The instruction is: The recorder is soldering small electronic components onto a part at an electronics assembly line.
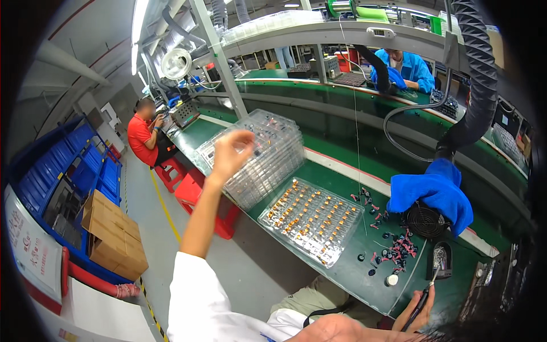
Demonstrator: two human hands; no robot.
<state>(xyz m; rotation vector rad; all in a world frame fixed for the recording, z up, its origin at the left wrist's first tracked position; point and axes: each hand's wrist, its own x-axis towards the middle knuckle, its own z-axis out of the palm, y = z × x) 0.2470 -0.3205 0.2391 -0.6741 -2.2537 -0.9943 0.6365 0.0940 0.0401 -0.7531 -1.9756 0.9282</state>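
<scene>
My left hand (229,155) is raised over the near side of a tall stack of clear plastic trays (272,165). Its fingers are slightly blurred but look curved and apart, with nothing seen between them. Low at the right, my right hand (420,312) grips a soldering iron (423,305) by its black handle. The iron's metal tip points into a small black box (446,270) with silvery bits inside. Between my hands lies one clear tray (354,214) with rows of small orange-tabbed parts. Several small black round parts with pink wires (400,249) are scattered beside it.
A white round cap (391,280) stands near the bench edge. Behind the loose parts is a blue cloth (436,191) over a round black fan grille (426,219), under a ribbed duct (476,85). Red stools (196,196) and a seated co-worker (142,134) are at left.
</scene>
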